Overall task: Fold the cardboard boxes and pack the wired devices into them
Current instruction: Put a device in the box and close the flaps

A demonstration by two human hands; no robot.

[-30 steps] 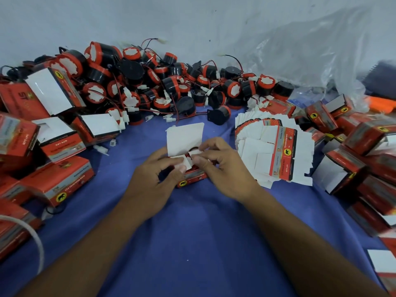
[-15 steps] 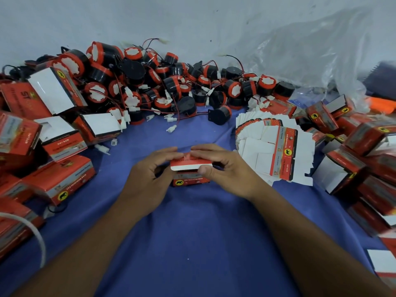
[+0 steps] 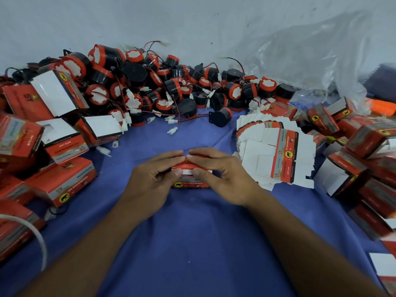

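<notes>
Since the frame 0.5 s earlier, both hands have drawn closer over the box top, and the white lid flap that stood upright 1 s ago now lies folded down. Above the near, bare stretch of the blue cloth-covered table (image 3: 192,243), the left hand (image 3: 154,179) and right hand (image 3: 218,174) pinch the small red cardboard box (image 3: 190,185) between them. Fingers curl over its top and thumbs press its front edge, where a strip of white flap shows, so the tuck looks unfinished. Whether a device sits inside cannot be seen.

Folded red boxes (image 3: 62,181) crowd the table's left side, with more on the right. Several have white flaps open, suggesting a fair share of the job is underway or done. Just right of the hands, a fanned stack of flat red-and-white cardboard blanks (image 3: 276,159) awaits folding. Loose white connectors (image 3: 172,130) lie between the hands and a heap of round black-and-red wired devices (image 3: 171,91) against the pale wall (image 3: 128,22). These are unpacked, so much work appears left.

Open room lies mainly toward the person, and boxes hem both flanks. Clear plastic sheeting (image 3: 310,56) drapes the far right.
</notes>
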